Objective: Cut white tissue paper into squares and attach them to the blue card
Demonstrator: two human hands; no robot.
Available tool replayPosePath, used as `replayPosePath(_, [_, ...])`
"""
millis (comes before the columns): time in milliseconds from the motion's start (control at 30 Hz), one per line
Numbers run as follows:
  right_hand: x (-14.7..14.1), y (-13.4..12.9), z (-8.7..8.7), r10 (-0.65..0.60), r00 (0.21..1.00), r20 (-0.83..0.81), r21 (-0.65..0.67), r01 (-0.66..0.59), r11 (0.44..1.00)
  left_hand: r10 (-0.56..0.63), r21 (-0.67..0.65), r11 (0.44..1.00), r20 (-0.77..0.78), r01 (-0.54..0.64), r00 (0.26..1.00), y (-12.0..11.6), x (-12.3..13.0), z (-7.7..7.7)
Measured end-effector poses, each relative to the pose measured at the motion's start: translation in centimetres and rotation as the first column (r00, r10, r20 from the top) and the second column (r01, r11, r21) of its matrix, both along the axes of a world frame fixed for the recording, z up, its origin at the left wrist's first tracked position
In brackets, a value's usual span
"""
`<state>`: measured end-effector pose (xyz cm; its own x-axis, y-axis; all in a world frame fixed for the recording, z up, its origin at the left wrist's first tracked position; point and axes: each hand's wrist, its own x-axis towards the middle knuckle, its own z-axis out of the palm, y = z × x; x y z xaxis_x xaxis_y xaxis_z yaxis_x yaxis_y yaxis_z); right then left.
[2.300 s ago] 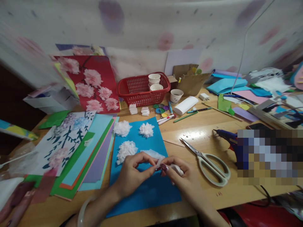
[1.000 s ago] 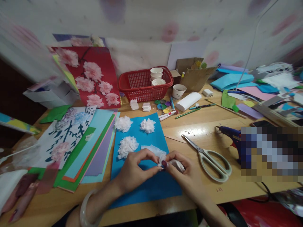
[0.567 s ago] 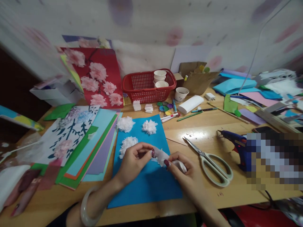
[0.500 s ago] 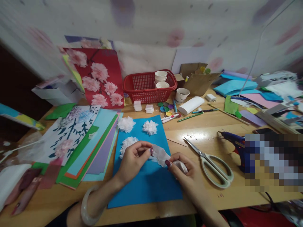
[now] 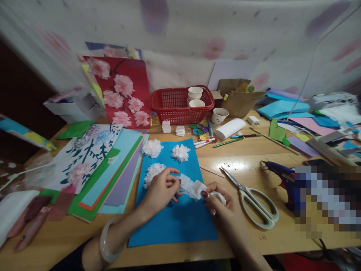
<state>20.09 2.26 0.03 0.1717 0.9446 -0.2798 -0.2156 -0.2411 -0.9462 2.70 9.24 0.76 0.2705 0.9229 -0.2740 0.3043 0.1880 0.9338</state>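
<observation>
On the blue sheet [image 5: 175,226] lie three white tissue-paper flowers, one of them the upper right flower [image 5: 181,153]. My left hand [image 5: 162,190] is over the sheet, partly covering the lower left flower [image 5: 152,173]. Its fingers are apart, close beside a thin white tissue piece [image 5: 184,183]. Between thumb and fingers, my right hand [image 5: 225,207] pinches a folded white tissue square [image 5: 197,190]. A rounded white thing [image 5: 219,197], perhaps more tissue, sits inside the same hand, mostly hidden by the fingers.
Scissors [image 5: 258,205] and a blue glue gun [image 5: 279,171] lie at the right. A red basket [image 5: 180,113] with paper cups stands at the back. Coloured sheets [image 5: 121,188] are fanned at the left. Another person's hand [image 5: 32,229] shows at the left edge.
The fingers of my left hand have spread away from the tissue they were pinching. The tissue between my hands now shows as separate crumpled pieces. The view has shifted slightly.
</observation>
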Motion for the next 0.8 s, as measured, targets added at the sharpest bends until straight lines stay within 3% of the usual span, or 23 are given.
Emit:
replayPosePath(67, [0.0, 0.0, 0.1, -0.004, 1.000, -0.003, -0.005, 0.004, 1.000, 0.020, 0.189, 0.982, -0.092, -0.002, 0.996, -0.2, -0.1, 0.2])
replayPosePath(133, [-0.1, 0.0, 0.2, -0.007, 1.000, 0.007, -0.009, 0.007, 1.000, 0.042, 0.435, 0.900, -0.120, 0.014, 0.992, -0.6, -0.1, 0.5])
replayPosePath(200, [-0.1, 0.0, 0.4, -0.003, 1.000, 0.012, -0.007, 0.003, 1.000, -0.037, 0.574, 0.816, -0.060, 0.065, 0.998, -0.9, -0.2, 0.9])
replayPosePath(233, [-0.1, 0.0, 0.5, 0.002, 1.000, 0.012, -0.007, -0.002, 1.000, -0.118, 0.589, 0.802, -0.013, 0.102, 0.993, -1.1, -0.1, 1.0])
replayPosePath(300, [-0.2, 0.0, 0.6, 0.016, 1.000, 0.013, -0.003, -0.016, 1.000, -0.265, 0.560, 0.811, 0.091, 0.171, 0.960, -1.5, 0.0, 1.2])
replayPosePath(367, [-0.2, -0.1, 0.6, 0.032, 0.999, 0.023, 0.010, -0.032, 0.999, -0.320, 0.492, 0.848, 0.175, 0.199, 0.931, -1.9, 0.1, 1.3])
replayPosePath(500, [-0.2, -0.2, 0.7, 0.052, 0.997, 0.051, 0.032, -0.053, 0.998, -0.291, 0.369, 0.911, 0.266, 0.182, 0.919, -2.4, 0.3, 1.1])
replayPosePath(800, [-0.5, 0.0, 1.6, 0.040, 0.995, 0.092, 0.019, -0.042, 0.999, -0.188, 0.211, 0.970, 0.335, 0.121, 0.923, -2.4, 0.3, 0.9])
